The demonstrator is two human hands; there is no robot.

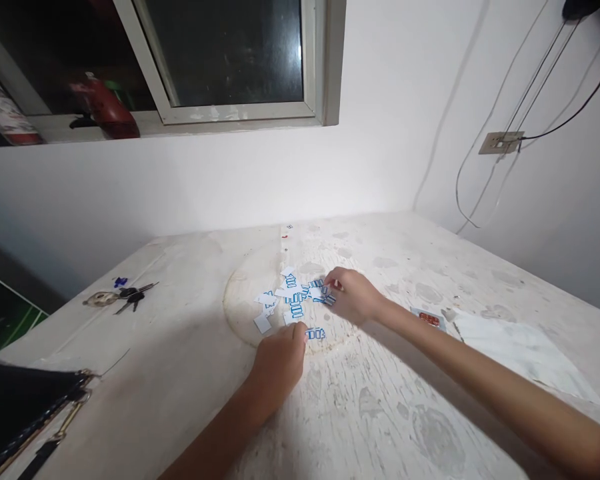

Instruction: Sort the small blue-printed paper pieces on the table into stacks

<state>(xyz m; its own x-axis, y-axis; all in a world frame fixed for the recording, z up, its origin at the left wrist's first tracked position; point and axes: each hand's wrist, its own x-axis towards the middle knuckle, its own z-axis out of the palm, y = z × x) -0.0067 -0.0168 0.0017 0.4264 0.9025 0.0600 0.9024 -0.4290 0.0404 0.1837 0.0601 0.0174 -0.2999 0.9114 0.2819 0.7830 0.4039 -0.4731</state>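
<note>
Several small white paper cutouts with blue block-like outlines lie in a loose cluster on the pale tabletop, some overlapping. My right hand reaches in from the right, its thumb and fingers pinched at the edge of a cutout in the cluster. Closer to me, my left hand is closed with its fingertips at the left end of another blue-outlined cutout. The fingers partly hide that end. A plain white piece rests left of the cluster.
Keys lie at the left on the worn table, near a dark zippered pouch. On the right are a small packet and a white sheet. Cables hang by a wall socket; a red bottle stands on the windowsill.
</note>
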